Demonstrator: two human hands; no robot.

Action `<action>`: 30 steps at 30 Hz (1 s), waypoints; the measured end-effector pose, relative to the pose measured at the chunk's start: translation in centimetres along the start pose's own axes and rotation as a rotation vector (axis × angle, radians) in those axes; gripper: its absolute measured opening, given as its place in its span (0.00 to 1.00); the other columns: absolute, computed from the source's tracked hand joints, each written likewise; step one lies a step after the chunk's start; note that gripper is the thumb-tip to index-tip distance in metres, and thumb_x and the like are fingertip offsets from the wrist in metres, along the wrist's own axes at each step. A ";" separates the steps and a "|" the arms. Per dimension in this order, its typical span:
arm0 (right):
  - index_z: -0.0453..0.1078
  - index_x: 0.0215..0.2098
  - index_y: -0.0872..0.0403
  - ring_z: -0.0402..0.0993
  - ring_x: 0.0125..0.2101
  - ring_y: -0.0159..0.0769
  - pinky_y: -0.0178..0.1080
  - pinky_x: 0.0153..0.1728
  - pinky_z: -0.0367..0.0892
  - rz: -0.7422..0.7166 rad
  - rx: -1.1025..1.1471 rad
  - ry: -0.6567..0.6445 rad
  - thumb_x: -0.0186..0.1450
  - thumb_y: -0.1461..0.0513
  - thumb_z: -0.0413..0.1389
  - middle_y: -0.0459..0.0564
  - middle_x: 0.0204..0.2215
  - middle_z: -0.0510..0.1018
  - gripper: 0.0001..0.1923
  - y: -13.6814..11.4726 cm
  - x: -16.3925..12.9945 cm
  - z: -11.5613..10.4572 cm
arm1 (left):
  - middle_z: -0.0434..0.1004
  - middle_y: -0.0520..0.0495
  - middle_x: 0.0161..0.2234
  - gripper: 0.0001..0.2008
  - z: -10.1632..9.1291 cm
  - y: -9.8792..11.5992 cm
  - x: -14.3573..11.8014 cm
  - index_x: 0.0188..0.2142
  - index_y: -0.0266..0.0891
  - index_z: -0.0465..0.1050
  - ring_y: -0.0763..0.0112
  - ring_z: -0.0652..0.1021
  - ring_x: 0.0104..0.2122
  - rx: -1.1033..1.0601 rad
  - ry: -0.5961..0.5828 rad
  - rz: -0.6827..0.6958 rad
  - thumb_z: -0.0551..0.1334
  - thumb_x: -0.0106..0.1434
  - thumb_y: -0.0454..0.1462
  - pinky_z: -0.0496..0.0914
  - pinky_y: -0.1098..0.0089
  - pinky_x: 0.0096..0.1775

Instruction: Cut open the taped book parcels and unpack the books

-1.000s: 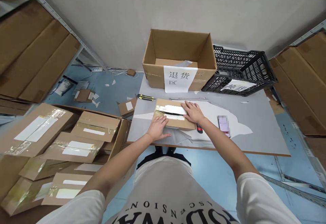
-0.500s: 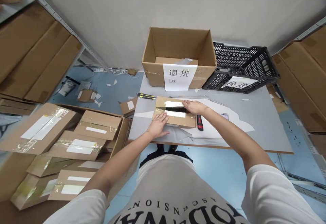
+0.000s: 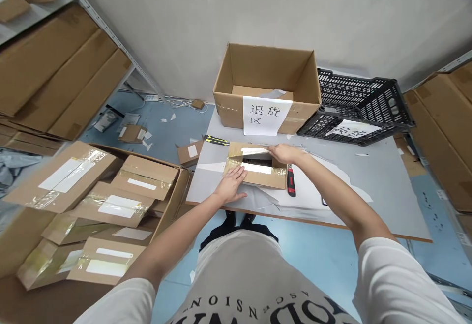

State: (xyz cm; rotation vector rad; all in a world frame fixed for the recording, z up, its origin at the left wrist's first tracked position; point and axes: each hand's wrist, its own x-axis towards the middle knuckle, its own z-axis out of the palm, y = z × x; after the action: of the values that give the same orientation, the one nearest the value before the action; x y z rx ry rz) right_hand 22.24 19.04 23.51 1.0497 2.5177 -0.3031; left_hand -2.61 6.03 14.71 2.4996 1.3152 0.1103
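My left hand (image 3: 231, 187) lies flat, fingers together, pressing the near flap of the small cardboard parcel (image 3: 258, 171) on the grey table (image 3: 368, 186). My right hand (image 3: 283, 154) curls at the far flap (image 3: 254, 151), fingertips pinching its taped edge; that flap has lifted since a moment ago, widening the dark gap.

Crowded far edge and left half, open room on the right of the tabletop (image 3: 387, 186)

Along the far edge stand the open carton (image 3: 265, 85) and the black crate (image 3: 363, 105), touching — no way through between them. The small box (image 3: 256, 171) under the left hand (image 3: 232, 186) and right hand (image 3: 285, 154) fills the near-left part, with a red-handled knife (image 3: 290, 186) just beside it and a yellow knife (image 3: 216, 140) at the left edge. Toward the right edge and near-right corner the surface lies bare but for paper scraps.
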 end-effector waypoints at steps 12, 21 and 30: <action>0.53 0.58 0.70 0.66 0.50 0.52 0.53 0.46 0.62 -0.040 -0.156 0.268 0.66 0.69 0.37 0.77 0.53 0.64 0.23 -9.6 7.2 1.4 | 0.51 0.33 0.63 0.45 0.3 -0.1 -0.1 0.62 0.30 0.50 0.51 0.50 0.63 0.004 0.018 0.015 0.64 0.52 0.50 0.49 0.53 0.60; 0.68 0.44 0.64 0.76 0.39 0.46 0.41 0.35 0.66 -0.237 -0.160 0.098 0.65 0.69 0.42 0.65 0.38 0.77 0.15 -7.0 9.3 -1.8 | 0.50 0.33 0.63 0.47 0.7 -0.2 0.1 0.62 0.31 0.50 0.50 0.50 0.63 -0.017 0.025 0.020 0.65 0.50 0.51 0.50 0.52 0.60; 0.70 0.41 0.61 0.75 0.39 0.41 0.36 0.35 0.62 -0.266 -0.089 0.042 0.66 0.66 0.44 0.61 0.38 0.78 0.14 -5.2 9.4 -4.5 | 0.53 0.35 0.63 0.37 0.7 0.2 -0.5 0.62 0.32 0.51 0.52 0.52 0.63 0.013 0.054 0.005 0.59 0.59 0.48 0.51 0.53 0.60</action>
State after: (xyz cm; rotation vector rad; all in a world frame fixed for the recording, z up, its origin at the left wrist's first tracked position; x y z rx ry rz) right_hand 11.29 22.93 23.72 0.6945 2.6835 -0.2425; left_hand -2.55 5.34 14.10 2.5272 1.3351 0.1725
